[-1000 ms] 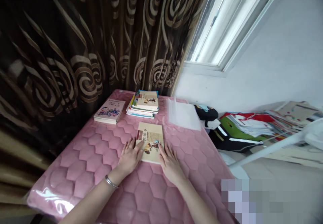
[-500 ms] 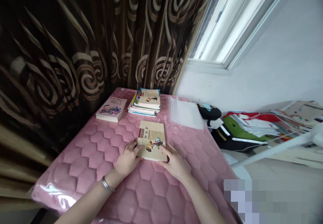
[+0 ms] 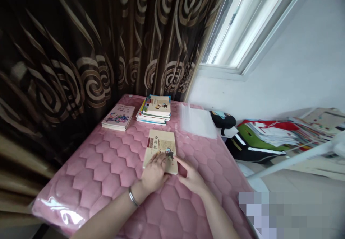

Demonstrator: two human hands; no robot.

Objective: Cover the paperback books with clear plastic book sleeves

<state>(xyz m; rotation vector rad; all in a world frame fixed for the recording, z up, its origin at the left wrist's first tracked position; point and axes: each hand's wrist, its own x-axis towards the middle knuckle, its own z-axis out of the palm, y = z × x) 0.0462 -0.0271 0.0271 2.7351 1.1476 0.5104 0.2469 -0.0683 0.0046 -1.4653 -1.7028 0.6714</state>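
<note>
Both hands at one book on a pink pad

A brown curtain (image 3: 134, 34) with pale swirls fills the back and left of the view. To its right runs a white wall (image 3: 283, 81), with a bright window (image 3: 234, 23) set in it. Below them spreads the quilted pad (image 3: 102, 174), its near left corner shining under clear plastic. Beyond its right edge, a black and green bag (image 3: 253, 154) sits beside loose papers (image 3: 265, 133), and a white pole (image 3: 291, 162) slants in front.

On the pad, clear sheets (image 3: 201, 122) lie at the far right. Left of them stands a stack (image 3: 159, 106) of mixed books, and farther left a lower pile (image 3: 118, 117) with a pink picture on top. The book (image 3: 165, 144), cream with painted figures, lies shut and flat in the middle, nearer than both piles and apart from them.

The left hand (image 3: 154, 170) rests palm down over the book's near part, fingers spread loosely on its front, unclenched. The right hand (image 3: 192, 178) is curved and loose at the near right corner, grasping nothing; whether its fingertips touch the edge, I cannot tell. Smallest is the silver bracelet (image 3: 132, 196) on the left wrist.
</note>
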